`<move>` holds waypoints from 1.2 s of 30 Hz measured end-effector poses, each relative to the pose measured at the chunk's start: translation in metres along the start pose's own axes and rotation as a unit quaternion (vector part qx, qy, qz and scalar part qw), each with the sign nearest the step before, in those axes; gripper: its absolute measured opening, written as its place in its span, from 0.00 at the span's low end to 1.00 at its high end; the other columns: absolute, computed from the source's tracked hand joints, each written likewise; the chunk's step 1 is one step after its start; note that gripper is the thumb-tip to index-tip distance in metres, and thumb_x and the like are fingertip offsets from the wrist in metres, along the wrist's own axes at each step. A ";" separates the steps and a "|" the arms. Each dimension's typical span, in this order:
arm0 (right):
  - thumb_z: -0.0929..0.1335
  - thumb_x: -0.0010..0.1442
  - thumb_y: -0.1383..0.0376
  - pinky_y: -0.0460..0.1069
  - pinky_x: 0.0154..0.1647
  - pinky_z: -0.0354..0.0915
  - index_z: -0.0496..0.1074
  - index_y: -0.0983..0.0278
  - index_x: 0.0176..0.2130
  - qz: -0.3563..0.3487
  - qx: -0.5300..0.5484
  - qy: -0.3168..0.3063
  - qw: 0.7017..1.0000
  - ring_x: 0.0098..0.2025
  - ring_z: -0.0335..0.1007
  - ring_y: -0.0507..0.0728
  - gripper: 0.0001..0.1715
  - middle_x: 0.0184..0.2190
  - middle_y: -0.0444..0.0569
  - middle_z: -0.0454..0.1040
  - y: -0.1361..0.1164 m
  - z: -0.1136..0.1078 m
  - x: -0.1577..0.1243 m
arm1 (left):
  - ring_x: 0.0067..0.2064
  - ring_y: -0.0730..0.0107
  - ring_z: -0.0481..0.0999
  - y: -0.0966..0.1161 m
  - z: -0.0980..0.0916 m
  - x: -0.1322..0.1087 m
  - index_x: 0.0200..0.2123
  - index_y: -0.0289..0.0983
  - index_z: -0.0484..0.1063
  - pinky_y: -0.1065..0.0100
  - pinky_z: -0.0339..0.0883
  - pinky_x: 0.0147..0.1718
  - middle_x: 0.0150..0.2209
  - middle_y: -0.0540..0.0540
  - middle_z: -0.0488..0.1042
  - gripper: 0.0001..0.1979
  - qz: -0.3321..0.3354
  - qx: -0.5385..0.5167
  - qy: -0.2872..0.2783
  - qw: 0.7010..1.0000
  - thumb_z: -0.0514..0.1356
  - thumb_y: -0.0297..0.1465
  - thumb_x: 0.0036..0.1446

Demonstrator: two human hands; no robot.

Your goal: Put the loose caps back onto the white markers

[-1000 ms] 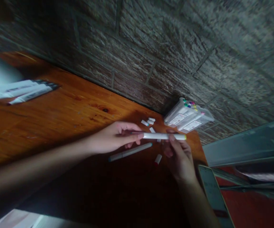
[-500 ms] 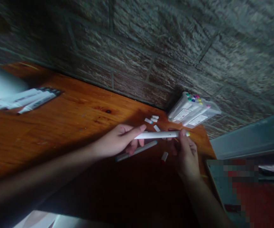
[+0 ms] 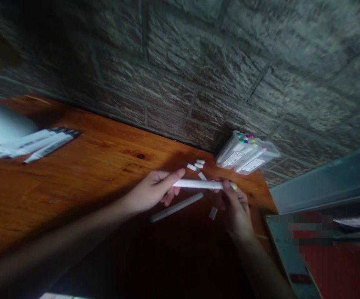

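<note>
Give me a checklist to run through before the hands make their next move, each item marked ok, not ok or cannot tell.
1. Left hand gripping the white marker at one end: ok.
2. Right hand holding the same marker near its yellow end: ok.
3. Joint near that yellow end fully closed: cannot tell, the right hand covers it.
4. Teal-ended marker lying loose on the table, not held: ok.
5. Small pieces all in one group: not ok, the red-ended piece lies apart from the white pieces near the clear case.
6. Clear case standing by the wall: ok.
</note>
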State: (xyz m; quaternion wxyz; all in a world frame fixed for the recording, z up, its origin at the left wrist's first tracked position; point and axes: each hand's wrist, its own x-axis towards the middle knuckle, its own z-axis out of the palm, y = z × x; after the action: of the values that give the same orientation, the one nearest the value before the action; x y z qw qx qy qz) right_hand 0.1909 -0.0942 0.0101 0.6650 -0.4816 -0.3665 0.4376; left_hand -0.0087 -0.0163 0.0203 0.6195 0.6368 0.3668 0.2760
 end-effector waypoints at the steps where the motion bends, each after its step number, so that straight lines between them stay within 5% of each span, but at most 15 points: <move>1: 0.74 0.56 0.50 0.43 0.19 0.46 0.79 0.64 0.34 0.016 -0.003 0.000 1.000 0.19 0.47 0.44 0.19 0.21 0.40 0.65 0.000 0.000 0.000 | 0.16 0.77 0.61 0.000 0.000 0.000 0.21 0.35 0.68 0.73 0.54 0.19 0.12 0.53 0.64 0.29 -0.006 -0.005 -0.006 1.000 0.53 0.53 0.61; 8: 0.74 0.58 0.53 0.43 0.19 0.47 0.76 0.61 0.37 0.008 0.043 0.014 0.999 0.20 0.45 0.45 0.14 0.22 0.38 0.63 -0.003 -0.004 -0.001 | 0.20 0.77 0.62 0.002 0.001 -0.001 0.24 0.35 0.69 0.73 0.55 0.21 0.17 0.52 0.68 0.25 0.051 -0.009 -0.027 0.998 0.56 0.51 0.60; 13: 0.73 0.57 0.50 0.44 0.19 0.45 0.76 0.62 0.33 -0.008 0.016 0.012 1.000 0.20 0.45 0.46 0.17 0.24 0.40 0.66 -0.006 -0.002 -0.005 | 0.18 0.76 0.63 0.005 -0.001 -0.005 0.18 0.36 0.65 0.73 0.56 0.21 0.12 0.52 0.65 0.30 0.023 0.014 -0.006 1.000 0.52 0.52 0.62; 18: 0.74 0.57 0.50 0.44 0.19 0.46 0.75 0.63 0.29 -0.009 -0.005 0.007 1.000 0.19 0.46 0.47 0.19 0.16 0.37 0.57 -0.004 -0.001 -0.007 | 0.16 0.76 0.63 0.003 -0.003 -0.003 0.14 0.37 0.64 0.72 0.56 0.20 0.11 0.52 0.64 0.33 0.016 0.018 0.009 1.000 0.50 0.53 0.63; 24: 0.75 0.55 0.54 0.43 0.17 0.45 0.78 0.62 0.36 -0.008 0.003 -0.015 1.000 0.18 0.48 0.44 0.14 0.23 0.41 0.71 -0.001 -0.001 -0.008 | 0.17 0.77 0.64 0.000 -0.011 0.002 0.13 0.37 0.64 0.72 0.59 0.24 0.11 0.52 0.64 0.34 0.046 0.029 0.038 0.998 0.48 0.52 0.66; 36: 0.76 0.57 0.58 0.41 0.16 0.46 0.80 0.57 0.38 -0.028 0.008 -0.029 0.999 0.18 0.49 0.44 0.09 0.23 0.40 0.72 0.002 -0.004 -0.009 | 0.18 0.77 0.64 0.000 -0.013 0.004 0.14 0.37 0.64 0.72 0.58 0.24 0.12 0.53 0.64 0.32 0.062 0.023 0.049 0.997 0.51 0.52 0.64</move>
State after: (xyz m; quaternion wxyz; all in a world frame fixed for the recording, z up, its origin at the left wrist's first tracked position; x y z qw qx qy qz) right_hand 0.1908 -0.1035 0.0062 0.6698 -0.4530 -0.3953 0.4357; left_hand -0.0169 -0.0060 0.0209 0.5679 0.6582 0.3625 0.3360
